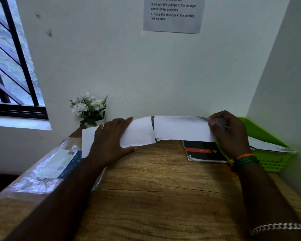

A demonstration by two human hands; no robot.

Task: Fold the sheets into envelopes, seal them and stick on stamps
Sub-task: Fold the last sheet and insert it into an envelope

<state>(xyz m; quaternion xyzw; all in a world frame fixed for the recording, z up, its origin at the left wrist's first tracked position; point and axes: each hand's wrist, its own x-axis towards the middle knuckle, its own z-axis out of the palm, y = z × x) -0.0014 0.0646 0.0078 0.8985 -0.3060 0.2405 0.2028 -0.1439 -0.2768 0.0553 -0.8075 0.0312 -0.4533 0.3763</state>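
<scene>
A white sheet [139, 132] lies flat at the far side of the wooden table [163, 185], against the wall. My left hand [109, 141] presses down on it with fingers spread. A folded white paper [181, 127] is lifted just above the table to the right of it. My right hand [231, 133] pinches that paper's right end between thumb and fingers. No stamps are visible.
A green plastic basket [271, 162] with white papers stands at the right wall. A black and red booklet [203, 151] lies under the folded paper. A plastic-wrapped pack [47, 169] lies at the left edge. White flowers [89, 106] stand at the back. An instruction sheet [174, 13] hangs on the wall.
</scene>
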